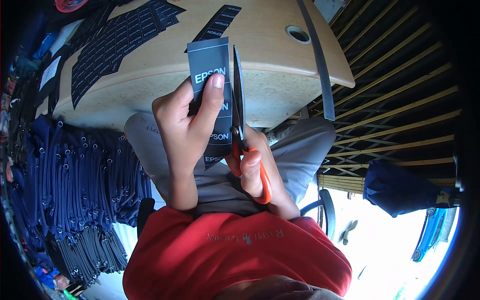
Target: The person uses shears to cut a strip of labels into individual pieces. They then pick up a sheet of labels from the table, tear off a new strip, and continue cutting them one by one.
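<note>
In my left hand (187,125) is a dark strip of EPSON labels (208,56), pinched with the thumb pressed flat on its front. White lines divide the strip into several labels, and its lower end hangs down behind my wrist. My right hand (255,170) grips a pair of scissors (239,95) by the orange handles. The dark blades point upward, almost together, right alongside the strip's right edge. Both hands are above my lap, in front of the table edge.
More label strips (215,25) and a spread of label sheets (117,42) lie on the wooden table (270,50). A long dark band (322,75) hangs over its edge. Piles of navy straps with metal rings (85,175) are at left; a folding metal gate (395,95) is at right.
</note>
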